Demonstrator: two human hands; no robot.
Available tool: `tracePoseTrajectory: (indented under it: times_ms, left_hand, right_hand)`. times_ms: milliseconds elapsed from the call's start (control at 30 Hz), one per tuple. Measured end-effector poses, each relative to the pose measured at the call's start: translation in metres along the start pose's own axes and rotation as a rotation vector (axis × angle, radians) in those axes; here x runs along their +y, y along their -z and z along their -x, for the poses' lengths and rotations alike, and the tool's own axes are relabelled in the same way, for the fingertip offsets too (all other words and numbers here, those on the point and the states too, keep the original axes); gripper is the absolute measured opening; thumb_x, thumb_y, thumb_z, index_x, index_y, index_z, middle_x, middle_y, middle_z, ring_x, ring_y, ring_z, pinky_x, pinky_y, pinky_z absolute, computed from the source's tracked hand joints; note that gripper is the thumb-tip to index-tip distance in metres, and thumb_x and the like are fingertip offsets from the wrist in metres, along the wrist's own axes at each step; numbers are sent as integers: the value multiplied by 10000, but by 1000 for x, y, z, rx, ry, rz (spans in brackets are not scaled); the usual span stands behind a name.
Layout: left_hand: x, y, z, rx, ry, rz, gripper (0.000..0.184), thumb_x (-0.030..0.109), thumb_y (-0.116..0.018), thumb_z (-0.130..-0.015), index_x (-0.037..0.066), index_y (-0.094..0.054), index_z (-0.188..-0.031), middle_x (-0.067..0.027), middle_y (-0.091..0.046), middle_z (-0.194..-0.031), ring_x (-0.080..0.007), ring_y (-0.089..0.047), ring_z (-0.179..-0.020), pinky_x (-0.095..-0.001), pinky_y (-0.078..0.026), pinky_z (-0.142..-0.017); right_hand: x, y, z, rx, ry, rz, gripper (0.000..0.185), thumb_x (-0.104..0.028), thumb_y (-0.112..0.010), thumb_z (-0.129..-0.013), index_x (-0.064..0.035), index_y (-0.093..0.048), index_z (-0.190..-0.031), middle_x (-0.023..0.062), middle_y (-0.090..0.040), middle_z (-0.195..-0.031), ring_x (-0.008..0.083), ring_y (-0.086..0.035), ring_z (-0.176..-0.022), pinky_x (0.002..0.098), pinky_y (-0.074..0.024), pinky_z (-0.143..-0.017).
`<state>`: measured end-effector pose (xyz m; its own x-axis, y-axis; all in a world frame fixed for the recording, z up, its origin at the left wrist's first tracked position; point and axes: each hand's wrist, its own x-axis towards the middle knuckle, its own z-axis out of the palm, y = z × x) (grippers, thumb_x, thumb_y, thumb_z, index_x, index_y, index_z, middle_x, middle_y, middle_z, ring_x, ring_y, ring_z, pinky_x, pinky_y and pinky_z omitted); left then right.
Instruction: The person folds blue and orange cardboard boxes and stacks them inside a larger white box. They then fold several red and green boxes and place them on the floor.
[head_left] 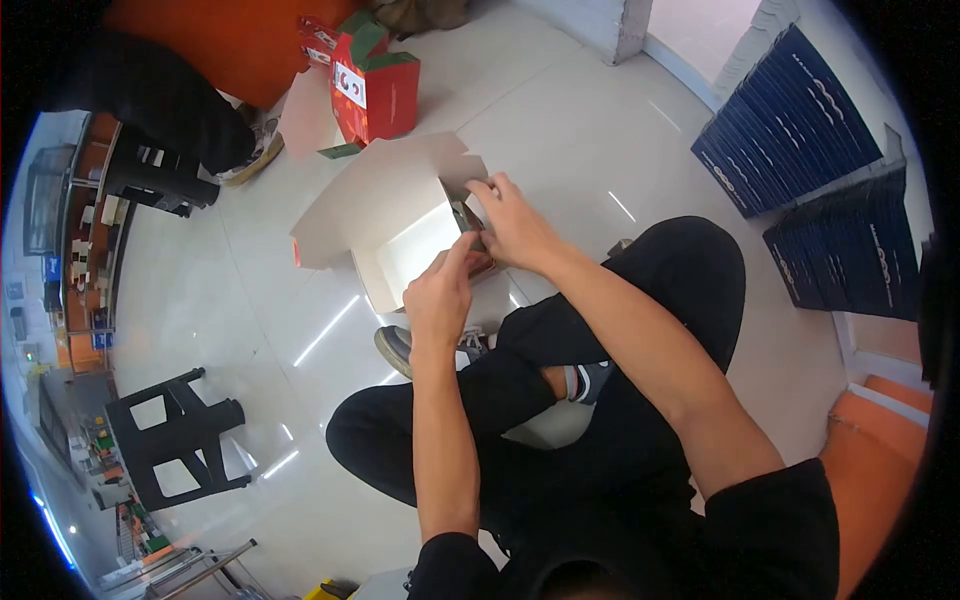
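An open cardboard box (405,250) with a white inside stands on the floor in front of my crossed legs, its large flap spread toward the far left. My left hand (440,290) is at the box's near right side, with its thumb and fingers pressed together on the box's edge. Beside it, my right hand (510,225) grips a side flap of the same box, fingers bent over it. Parts of the box's outer side between the hands look dark green and red.
Beyond the box stands a red and green box (385,95). Another person's leg (190,110) is at the upper left. A black stool (180,440) lies at the left. Dark blue folded boxes (790,125) are stacked at the right.
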<state>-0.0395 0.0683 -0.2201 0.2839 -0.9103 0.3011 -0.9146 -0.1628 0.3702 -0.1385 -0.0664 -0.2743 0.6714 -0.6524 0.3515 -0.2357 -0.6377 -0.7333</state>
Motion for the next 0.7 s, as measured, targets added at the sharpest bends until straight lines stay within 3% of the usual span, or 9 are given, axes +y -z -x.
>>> tracePoseTrajectory:
  times_ms: [67,167,300,633,700]
  left_hand:
    - [-2,-5,2,-26,-16,-42,370,79,-593,-881,210,-621,-1225,-14,-728,-942,-255,-708,-761,-384,-548,-614]
    - [3,-6,3,-93,-49,-156,334,81,-569,-875,208,-634,-1177,-20,-714,-921,-267,-701,-730,-399,-543,-586]
    - [3,-4,-3,-193,-82,-262,303,83,-552,-865,212,-641,-1125,-41,-680,-835,-282,-688,-696,-423,-529,-555]
    - [-3,-2,-9,-298,-84,-294,289,88,-552,-855,196,-657,-1102,-74,-707,-837,-333,-684,-689,-454,-532,-588]
    - [-6,1,-10,-482,-141,-359,207,118,-545,-902,156,-608,-1096,-79,-684,-823,-323,-678,-709,-464,-524,-600]
  right_hand:
    - [5,-2,0,-73,-167,-82,501,19,-661,-754,-28,-541,-1237,207,-604,-1088,392,-612,-972,423,-516,-832]
    - [8,-2,-3,-150,-184,-66,381,29,-648,-722,-5,-576,-1095,190,-628,-957,390,-619,-934,435,-513,-792]
    - [5,0,-2,-143,-189,-86,304,35,-633,-711,7,-576,-1007,189,-625,-943,390,-618,-912,444,-508,-775]
    - [14,-17,3,-89,-91,-101,231,2,-645,-724,-5,-577,-945,190,-616,-912,401,-607,-890,462,-503,-768]
    - [14,-18,2,-95,-114,-100,216,-5,-642,-727,-5,-590,-937,188,-618,-904,396,-611,-888,462,-505,-771]
